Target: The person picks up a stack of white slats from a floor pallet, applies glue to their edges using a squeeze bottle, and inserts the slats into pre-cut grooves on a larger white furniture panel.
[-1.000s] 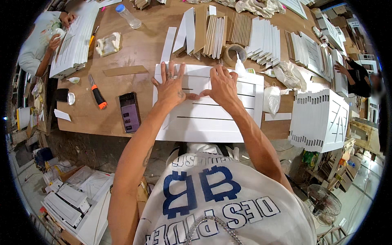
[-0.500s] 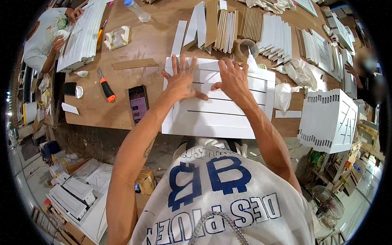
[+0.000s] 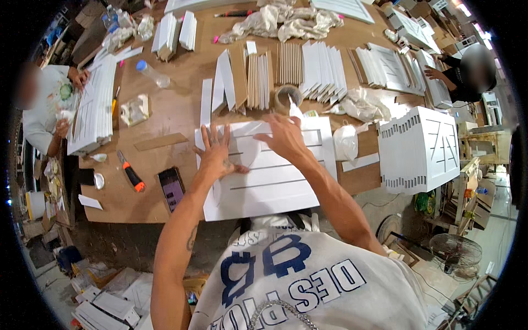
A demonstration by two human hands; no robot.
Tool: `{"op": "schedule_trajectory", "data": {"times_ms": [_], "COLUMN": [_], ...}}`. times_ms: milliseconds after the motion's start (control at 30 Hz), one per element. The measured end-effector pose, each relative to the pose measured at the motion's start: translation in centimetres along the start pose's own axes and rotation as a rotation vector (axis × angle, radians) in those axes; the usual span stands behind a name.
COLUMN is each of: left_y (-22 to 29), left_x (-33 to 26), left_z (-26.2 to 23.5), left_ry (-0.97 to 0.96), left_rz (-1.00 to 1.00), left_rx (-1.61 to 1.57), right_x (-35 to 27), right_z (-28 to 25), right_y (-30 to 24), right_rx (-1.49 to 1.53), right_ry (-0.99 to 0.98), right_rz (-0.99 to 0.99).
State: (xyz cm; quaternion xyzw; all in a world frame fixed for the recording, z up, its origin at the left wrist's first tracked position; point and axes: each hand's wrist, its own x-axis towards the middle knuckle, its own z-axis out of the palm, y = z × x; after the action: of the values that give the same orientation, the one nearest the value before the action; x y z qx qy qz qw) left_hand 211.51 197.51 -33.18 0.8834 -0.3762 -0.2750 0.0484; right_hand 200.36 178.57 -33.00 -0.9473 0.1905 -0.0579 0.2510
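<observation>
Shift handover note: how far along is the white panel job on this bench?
Done: one assembled white slotted box stands at the right. In hand: left hand and right hand press flat on a white grooved panel at the bench edge. Left: rows of white pieces and brown boards stand unassembled behind it, so most seems outstanding.

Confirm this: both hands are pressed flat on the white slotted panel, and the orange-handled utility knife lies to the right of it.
Not quite. In the head view the left hand and right hand do rest on the white slotted panel, but the orange-handled utility knife lies to its left, beside the phone.
</observation>
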Motion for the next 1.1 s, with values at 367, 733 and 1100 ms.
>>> {"op": "schedule_trajectory", "data": {"times_ms": [367, 733, 1100], "left_y": [-0.6, -0.7, 0.0], "left_x": [0.6, 0.6, 0.7], "left_z": [0.7, 1.2, 0.9], "left_ry": [-0.026, 0.020, 0.030], "left_rz": [-0.004, 0.019, -0.007], "left_rx": [0.007, 0.025, 0.061], "right_x": [2.6, -3.8, -9.3], "right_z": [-2.1, -2.8, 0.6], "right_y": [9.0, 8.4, 0.9], "right_rx": [0.167, 0.990, 1.158], "right_ry": [0.121, 0.085, 0.069], "right_rz": [0.525, 0.509, 0.611]}}
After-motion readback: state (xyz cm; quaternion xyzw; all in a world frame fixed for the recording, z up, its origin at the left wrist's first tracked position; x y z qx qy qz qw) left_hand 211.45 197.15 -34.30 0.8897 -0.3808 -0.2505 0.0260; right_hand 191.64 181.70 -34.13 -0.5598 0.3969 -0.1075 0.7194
